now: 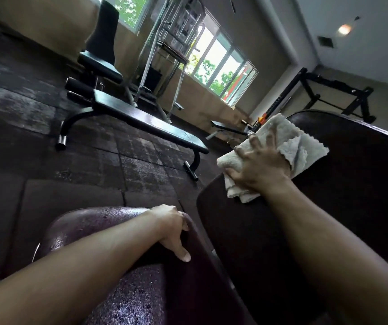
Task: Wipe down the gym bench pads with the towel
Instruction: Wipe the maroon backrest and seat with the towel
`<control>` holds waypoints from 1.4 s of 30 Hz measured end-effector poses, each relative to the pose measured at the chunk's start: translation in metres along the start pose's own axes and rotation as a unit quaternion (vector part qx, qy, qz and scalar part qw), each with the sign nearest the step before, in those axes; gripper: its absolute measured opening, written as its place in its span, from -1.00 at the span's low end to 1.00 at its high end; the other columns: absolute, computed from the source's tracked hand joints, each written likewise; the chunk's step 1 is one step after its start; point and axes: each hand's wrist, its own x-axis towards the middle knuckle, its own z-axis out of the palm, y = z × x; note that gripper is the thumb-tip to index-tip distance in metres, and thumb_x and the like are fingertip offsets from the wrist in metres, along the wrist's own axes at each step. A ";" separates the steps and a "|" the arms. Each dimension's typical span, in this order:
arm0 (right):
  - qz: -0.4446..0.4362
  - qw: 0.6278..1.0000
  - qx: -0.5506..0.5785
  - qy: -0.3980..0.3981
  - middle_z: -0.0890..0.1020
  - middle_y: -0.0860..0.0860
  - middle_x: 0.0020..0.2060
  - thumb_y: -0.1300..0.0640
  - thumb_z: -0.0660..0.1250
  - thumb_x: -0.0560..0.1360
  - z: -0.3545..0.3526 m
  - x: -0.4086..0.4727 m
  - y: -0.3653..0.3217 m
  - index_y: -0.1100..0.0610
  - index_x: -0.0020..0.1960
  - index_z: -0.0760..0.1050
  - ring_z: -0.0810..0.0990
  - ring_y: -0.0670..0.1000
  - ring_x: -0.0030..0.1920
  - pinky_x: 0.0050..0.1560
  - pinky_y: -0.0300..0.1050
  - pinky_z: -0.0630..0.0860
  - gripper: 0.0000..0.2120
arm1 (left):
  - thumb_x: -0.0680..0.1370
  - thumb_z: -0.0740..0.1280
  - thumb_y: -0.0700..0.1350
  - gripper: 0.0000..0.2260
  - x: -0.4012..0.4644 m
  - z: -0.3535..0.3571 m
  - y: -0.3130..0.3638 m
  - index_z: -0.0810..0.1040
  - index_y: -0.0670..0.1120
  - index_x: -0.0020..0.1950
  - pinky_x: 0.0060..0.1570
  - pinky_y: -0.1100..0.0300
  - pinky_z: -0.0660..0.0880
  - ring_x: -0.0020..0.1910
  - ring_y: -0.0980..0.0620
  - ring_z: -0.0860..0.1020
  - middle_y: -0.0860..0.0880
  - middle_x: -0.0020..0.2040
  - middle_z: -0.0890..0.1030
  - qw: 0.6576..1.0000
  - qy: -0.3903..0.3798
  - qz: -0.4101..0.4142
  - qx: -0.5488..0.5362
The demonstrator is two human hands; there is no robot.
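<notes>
A dark bench back pad point(342, 184) fills the right side of the tilted view. A crumpled white towel point(303, 146) lies on its left edge, and my right hand point(258, 165) presses on it with fingers spread. The thumb side curls round the towel's lower fold. Nearer me is the purplish seat pad point(99, 228), speckled with shine. My left hand point(171, 228) grips that pad's far edge, with its fingers curled over the rim and the thumb lying along the side.
A flat black bench point(146, 123) stands on the dark rubber floor tiles point(47, 160) to the left. Behind it are an upright seat bench point(101, 57) and a chrome rack point(164, 55) by the windows. A black rack point(333, 95) stands at the back right.
</notes>
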 end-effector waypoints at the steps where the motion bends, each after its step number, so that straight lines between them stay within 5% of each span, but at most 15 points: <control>1: 0.010 0.999 0.037 0.004 0.15 0.18 0.58 -0.47 -0.08 0.55 0.006 0.000 -0.007 -0.07 0.60 0.21 -0.19 0.40 0.57 0.54 0.42 -0.17 -0.24 | 0.28 0.43 0.44 -0.21 0.000 0.000 0.000 0.40 0.21 0.46 0.16 0.12 0.49 0.28 -0.03 0.50 0.06 0.32 0.52 1.000 -0.001 -0.001 0.006; 6: -0.070 0.987 0.140 -0.035 0.00 0.08 0.63 -0.41 0.08 0.56 0.031 -0.034 -0.048 -0.13 0.60 0.16 -0.47 0.37 0.52 0.47 0.46 0.21 -0.31 | 0.27 0.40 0.48 -0.19 0.003 0.006 -0.001 0.37 0.22 0.47 0.21 0.08 0.50 0.31 -0.05 0.48 0.04 0.35 0.50 1.000 0.000 -0.004 0.020; 12: -0.042 0.996 0.082 -0.018 0.03 0.11 0.64 -0.49 -0.05 0.51 0.029 -0.013 -0.031 -0.12 0.62 0.13 -0.40 0.42 0.53 0.52 0.49 -0.11 -0.22 | 0.30 0.38 0.47 -0.19 0.004 0.007 -0.004 0.34 0.22 0.49 0.26 0.09 0.47 0.34 -0.05 0.46 0.03 0.38 0.48 1.000 -0.001 0.001 0.015; 16: -0.060 0.988 0.138 -0.015 -0.01 0.08 0.64 -0.41 0.07 0.56 0.033 -0.037 -0.052 -0.10 0.61 0.15 -0.48 0.38 0.52 0.50 0.48 0.03 -0.29 | 0.29 0.36 0.50 -0.19 0.003 0.006 -0.002 0.34 0.24 0.49 0.23 0.12 0.48 0.33 -0.04 0.47 0.04 0.37 0.48 1.000 -0.002 0.004 0.025; 20: -0.113 0.988 0.095 -0.044 -0.10 0.05 0.66 -0.42 0.06 0.56 0.030 -0.051 -0.048 -0.15 0.63 0.06 -0.47 0.36 0.52 0.36 0.52 -0.40 -0.28 | 0.30 0.33 0.51 -0.18 0.004 0.009 -0.003 0.32 0.24 0.50 0.26 0.09 0.47 0.34 -0.08 0.46 0.00 0.40 0.48 0.999 0.006 0.002 0.033; 23: -0.066 0.990 0.119 -0.036 -0.05 0.04 0.66 -0.43 0.08 0.56 0.022 -0.034 -0.040 -0.14 0.63 0.08 -0.43 0.36 0.54 0.50 0.37 0.14 -0.26 | 0.29 0.34 0.52 -0.18 0.006 0.010 -0.005 0.32 0.25 0.49 0.25 0.09 0.47 0.35 -0.08 0.45 0.00 0.41 0.46 1.000 0.001 -0.001 0.027; 27: -0.056 0.983 0.174 -0.035 -0.07 0.02 0.65 -0.35 0.14 0.56 0.034 -0.043 -0.066 -0.13 0.60 0.16 -0.56 0.32 0.49 0.40 0.41 0.32 -0.33 | 0.28 0.32 0.53 -0.17 0.006 0.014 -0.007 0.32 0.24 0.49 0.29 0.07 0.45 0.37 -0.07 0.42 -0.01 0.42 0.44 1.000 0.004 0.002 0.027; 33: -0.166 0.975 0.126 -0.081 -0.12 0.02 0.66 -0.32 0.13 0.59 0.050 -0.073 -0.086 -0.15 0.62 0.10 -0.57 0.30 0.48 0.44 0.59 -0.06 -0.34 | 0.35 0.30 0.49 -0.25 0.001 0.017 -0.006 0.39 0.18 0.46 0.29 0.04 0.44 0.36 -0.09 0.42 -0.02 0.39 0.48 1.000 0.017 0.015 0.015; 36: -0.101 0.991 0.084 -0.026 -0.02 0.07 0.66 -0.39 0.06 0.57 0.034 -0.050 -0.065 -0.11 0.63 0.13 -0.44 0.36 0.54 0.41 0.51 -0.45 -0.29 | 0.29 0.34 0.51 -0.19 0.003 0.018 -0.007 0.37 0.21 0.47 0.29 0.01 0.45 0.37 -0.10 0.41 -0.03 0.39 0.46 1.000 0.019 -0.001 0.005; 38: -0.056 0.997 0.042 -0.011 0.04 0.11 0.64 -0.38 0.04 0.59 0.020 -0.037 -0.058 -0.07 0.63 0.12 -0.31 0.39 0.57 0.19 0.39 -0.72 -0.30 | 0.28 0.36 0.51 -0.19 0.004 0.018 -0.007 0.36 0.22 0.48 0.29 0.02 0.45 0.36 -0.11 0.42 -0.04 0.39 0.44 1.000 0.012 -0.005 0.000; 40: -0.042 0.996 0.082 -0.012 0.03 0.09 0.64 -0.35 0.08 0.58 0.021 -0.038 -0.064 -0.07 0.62 0.16 -0.36 0.39 0.56 0.47 0.46 -0.30 -0.32 | 0.29 0.35 0.51 -0.18 0.003 0.017 -0.008 0.36 0.22 0.48 0.29 0.04 0.44 0.37 -0.09 0.41 -0.04 0.39 0.45 1.000 0.016 -0.002 0.006; 42: -0.067 0.987 0.145 -0.023 0.00 0.06 0.65 -0.34 0.11 0.57 0.036 -0.058 -0.073 -0.09 0.59 0.22 -0.47 0.37 0.52 0.45 0.47 0.13 -0.34 | 0.31 0.34 0.50 -0.19 0.002 0.016 -0.007 0.36 0.20 0.49 0.28 0.07 0.43 0.37 -0.09 0.41 -0.05 0.39 0.45 1.000 0.022 0.001 0.010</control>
